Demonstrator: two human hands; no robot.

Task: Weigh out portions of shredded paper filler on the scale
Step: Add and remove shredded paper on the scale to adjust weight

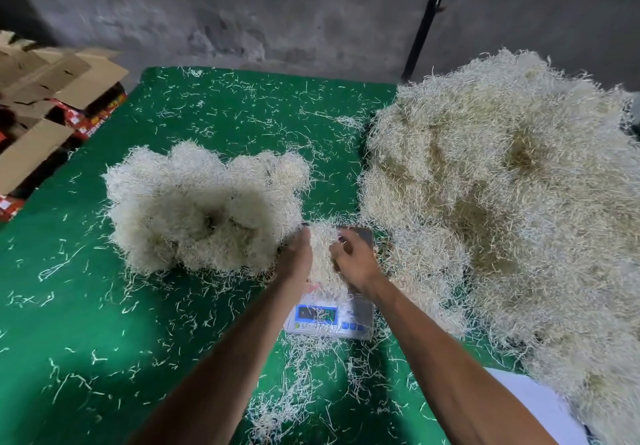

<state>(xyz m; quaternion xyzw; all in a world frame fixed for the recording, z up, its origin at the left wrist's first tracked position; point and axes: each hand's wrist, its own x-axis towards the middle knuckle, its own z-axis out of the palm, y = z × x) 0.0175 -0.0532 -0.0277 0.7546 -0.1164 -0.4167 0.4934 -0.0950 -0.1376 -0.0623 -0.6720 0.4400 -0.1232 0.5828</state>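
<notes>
Shredded cream-coloured paper filler lies in a huge loose heap at the right of the frame, a smaller pile of clumps at centre left, and one small tuft on the white digital scale at lower centre. It looks very light, soft and springy and it sheds strands, so I think it is best cupped from both sides. The left hand and right hand are close together, fingers curled on this tuft.

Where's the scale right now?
In the head view the scale sits on the green table at lower centre, between the smaller weighed pile and the big heap, partly hidden under both hands' clump.
</notes>
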